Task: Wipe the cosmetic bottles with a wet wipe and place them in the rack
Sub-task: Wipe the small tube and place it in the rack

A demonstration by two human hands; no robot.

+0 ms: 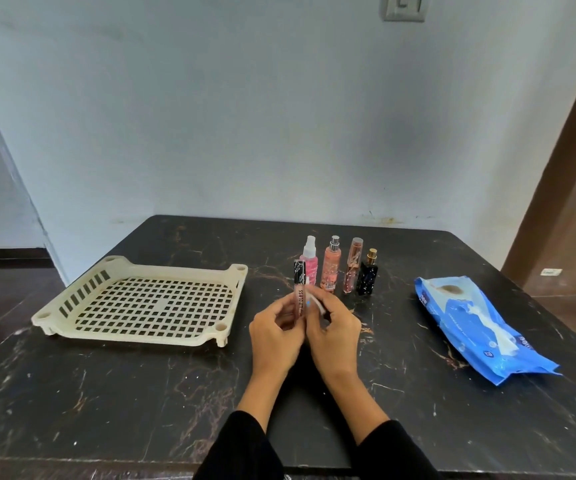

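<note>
My left hand holds a slim pink lip-gloss tube with a black cap upright above the table. My right hand pinches a folded white wet wipe against the tube's side. Behind the hands stands a row of bottles: a pink spray bottle, a peach spray bottle, a clear rose tube and a small black perfume bottle. The cream plastic rack lies to the left with nothing in it.
A blue wet-wipe pack lies at the right of the black marble table. A wall rises behind the table's far edge. A brown door frame stands at the right.
</note>
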